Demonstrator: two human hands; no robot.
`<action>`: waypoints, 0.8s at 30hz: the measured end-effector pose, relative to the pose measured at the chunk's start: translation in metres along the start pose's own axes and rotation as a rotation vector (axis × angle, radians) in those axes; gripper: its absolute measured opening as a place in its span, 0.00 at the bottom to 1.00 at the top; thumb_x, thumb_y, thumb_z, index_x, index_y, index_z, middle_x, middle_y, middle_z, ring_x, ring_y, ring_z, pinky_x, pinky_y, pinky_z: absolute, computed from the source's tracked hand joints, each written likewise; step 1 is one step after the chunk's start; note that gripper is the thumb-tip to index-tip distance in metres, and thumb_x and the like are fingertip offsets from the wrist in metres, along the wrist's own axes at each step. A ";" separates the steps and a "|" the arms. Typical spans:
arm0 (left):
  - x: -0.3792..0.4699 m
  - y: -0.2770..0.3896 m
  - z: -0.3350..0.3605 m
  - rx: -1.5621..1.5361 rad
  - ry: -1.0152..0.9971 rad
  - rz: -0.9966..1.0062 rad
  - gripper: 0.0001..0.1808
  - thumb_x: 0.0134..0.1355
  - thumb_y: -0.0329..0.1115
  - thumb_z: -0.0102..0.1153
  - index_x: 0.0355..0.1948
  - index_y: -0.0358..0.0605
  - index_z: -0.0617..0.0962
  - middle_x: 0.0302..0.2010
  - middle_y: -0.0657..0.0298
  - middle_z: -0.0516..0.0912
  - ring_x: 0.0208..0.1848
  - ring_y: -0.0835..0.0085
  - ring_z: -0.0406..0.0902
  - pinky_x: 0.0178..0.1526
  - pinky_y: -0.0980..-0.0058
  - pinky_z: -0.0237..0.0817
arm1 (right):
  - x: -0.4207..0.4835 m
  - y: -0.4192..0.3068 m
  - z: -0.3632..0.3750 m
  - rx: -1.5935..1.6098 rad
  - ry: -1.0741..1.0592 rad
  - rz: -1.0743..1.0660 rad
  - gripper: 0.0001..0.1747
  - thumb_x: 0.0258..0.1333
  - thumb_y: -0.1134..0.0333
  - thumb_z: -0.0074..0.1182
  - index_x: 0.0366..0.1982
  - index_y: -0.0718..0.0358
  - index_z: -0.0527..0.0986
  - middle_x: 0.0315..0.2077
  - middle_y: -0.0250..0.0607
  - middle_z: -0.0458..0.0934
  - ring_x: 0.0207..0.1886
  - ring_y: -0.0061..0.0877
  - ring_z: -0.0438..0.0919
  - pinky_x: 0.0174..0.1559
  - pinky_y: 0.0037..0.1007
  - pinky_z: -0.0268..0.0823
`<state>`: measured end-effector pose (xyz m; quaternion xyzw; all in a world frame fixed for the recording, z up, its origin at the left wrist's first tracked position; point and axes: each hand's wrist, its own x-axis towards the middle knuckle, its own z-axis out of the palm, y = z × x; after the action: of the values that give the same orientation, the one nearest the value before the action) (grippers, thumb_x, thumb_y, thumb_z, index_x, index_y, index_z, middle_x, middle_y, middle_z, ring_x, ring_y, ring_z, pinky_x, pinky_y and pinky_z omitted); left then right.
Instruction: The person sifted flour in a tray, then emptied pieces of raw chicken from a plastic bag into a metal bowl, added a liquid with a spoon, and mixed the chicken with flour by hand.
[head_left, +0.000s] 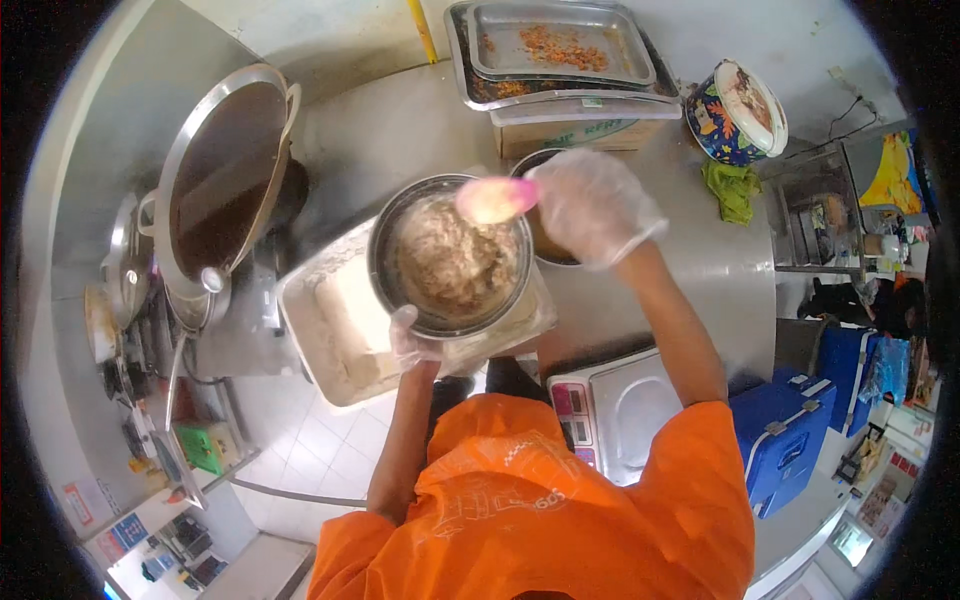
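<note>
A round metal bowl (457, 259) with a wet, lumpy pale-brown mixture is above a rectangular white tub (337, 337) with pale residue. My left hand (414, 341), in a clear plastic glove, grips the bowl's near rim, thumb on top. My right hand (592, 208), gloved likewise, holds a small pink scoop or spoon (497, 199) with pale yellowish contents over the bowl's far right edge; it is blurred. Partly hidden beneath my right hand is a second round container (559, 253) with brownish contents.
A big wok (225, 172) of dark liquid stands left. Metal trays (562, 45) with orange crumbs lie on a box at the back. A lidded patterned pot (731, 116) and green cloth (731, 191) are back right. A scale (622, 412) stands near right, beside a blue cooler box (784, 442).
</note>
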<state>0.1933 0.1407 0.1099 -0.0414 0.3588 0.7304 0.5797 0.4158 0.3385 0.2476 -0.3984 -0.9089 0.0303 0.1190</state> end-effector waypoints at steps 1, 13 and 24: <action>-0.002 0.001 0.013 -0.014 -0.033 -0.037 0.35 0.43 0.32 0.58 0.58 0.40 0.71 0.56 0.55 0.76 0.58 0.57 0.73 0.64 0.56 0.63 | -0.017 -0.007 0.020 0.071 0.269 -0.095 0.11 0.54 0.64 0.52 0.39 0.58 0.78 0.31 0.43 0.80 0.36 0.39 0.79 0.40 0.40 0.70; -0.023 0.033 -0.033 -0.080 0.032 0.009 0.38 0.44 0.36 0.60 0.60 0.40 0.68 0.57 0.51 0.74 0.57 0.53 0.72 0.64 0.54 0.62 | -0.035 0.061 0.084 0.031 -0.083 0.361 0.11 0.54 0.64 0.50 0.27 0.64 0.79 0.28 0.53 0.79 0.37 0.45 0.78 0.41 0.43 0.69; -0.115 0.129 -0.123 -0.257 0.202 0.247 0.38 0.43 0.36 0.58 0.60 0.42 0.70 0.58 0.53 0.75 0.58 0.54 0.72 0.63 0.55 0.63 | 0.007 -0.172 0.034 0.622 -0.147 -0.069 0.13 0.53 0.64 0.52 0.36 0.66 0.79 0.30 0.56 0.78 0.36 0.44 0.79 0.40 0.38 0.69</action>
<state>0.0737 -0.0325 0.1347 -0.1437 0.3214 0.8278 0.4368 0.2794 0.2279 0.2416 -0.3089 -0.8752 0.3313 0.1702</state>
